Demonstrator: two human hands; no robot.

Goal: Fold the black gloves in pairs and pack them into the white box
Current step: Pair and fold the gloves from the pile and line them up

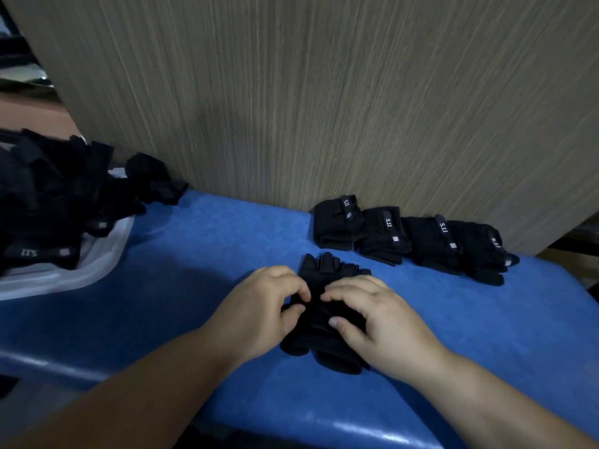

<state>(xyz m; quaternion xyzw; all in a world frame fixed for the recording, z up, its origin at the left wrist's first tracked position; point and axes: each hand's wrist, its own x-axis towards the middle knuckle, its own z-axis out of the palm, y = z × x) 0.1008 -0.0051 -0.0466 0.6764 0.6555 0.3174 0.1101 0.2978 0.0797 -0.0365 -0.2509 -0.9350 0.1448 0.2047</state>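
A pair of black gloves (324, 322) lies on the blue table (201, 260) in front of me, fingers pointing away. My left hand (259, 315) pinches the gloves' left edge between thumb and fingers. My right hand (372, 322) grips the right side, fingers curled over the fabric and thumb on top. Several folded black glove pairs (408, 238) with white labels sit in a row against the wall at the right. A white box (97, 254) at the left edge holds a heap of loose black gloves (48, 202).
A wood-grain wall panel (324, 92) rises straight behind the table. One loose black glove (155, 179) lies by the wall next to the box. The table's front edge runs close below my forearms.
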